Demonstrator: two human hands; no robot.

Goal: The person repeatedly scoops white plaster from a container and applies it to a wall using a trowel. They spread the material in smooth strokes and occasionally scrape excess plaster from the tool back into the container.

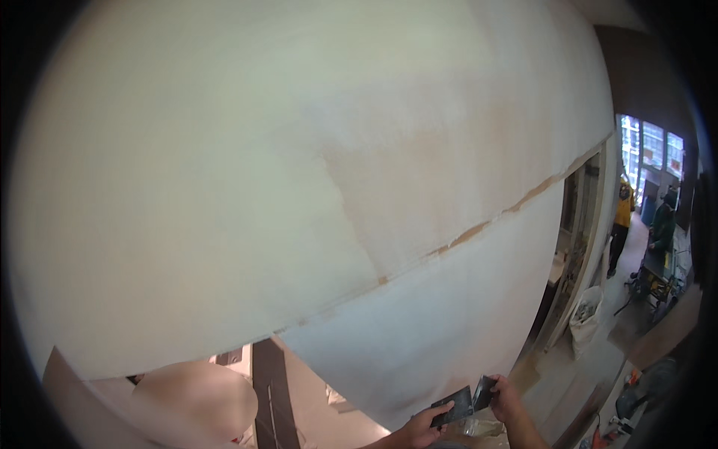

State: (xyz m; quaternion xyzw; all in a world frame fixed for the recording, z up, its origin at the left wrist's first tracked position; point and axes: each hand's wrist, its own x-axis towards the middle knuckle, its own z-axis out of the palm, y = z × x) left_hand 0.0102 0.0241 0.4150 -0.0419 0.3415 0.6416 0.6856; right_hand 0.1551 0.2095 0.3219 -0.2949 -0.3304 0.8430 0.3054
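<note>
At the bottom edge, right of centre, we are looking down at two bare hands working close together. Our left hand (426, 426) is holding a wide dark blade (459, 408), pinched between thumb and fingers. Our right hand (508, 398) is gripping a smaller dark blade (485, 391), which is tilting just beside the first; we are not managing to tell whether the two are touching. Beneath them, something crumpled and translucent (486, 428) is showing, partly hidden. Beyond the hands, a huge off-white surface (187, 187) is filling most of our view, and a pale brown patch (434, 187) with a ragged left edge is spreading across its middle. Below the patch, a rough brown seam (479, 233) is slanting up to the right, with a bluish-white panel (434, 322) sitting under it. At lower left, we are seeing a blurred, rounded pale shape (196, 400), too unclear to identify. Farther off, at right, a white sack (585, 322) is standing near a door frame (598, 187). Deeper in the room, a person in yellow (624, 200) and another in dark green (663, 221) are standing, while bright windows (651, 146) are glowing behind them.
</note>
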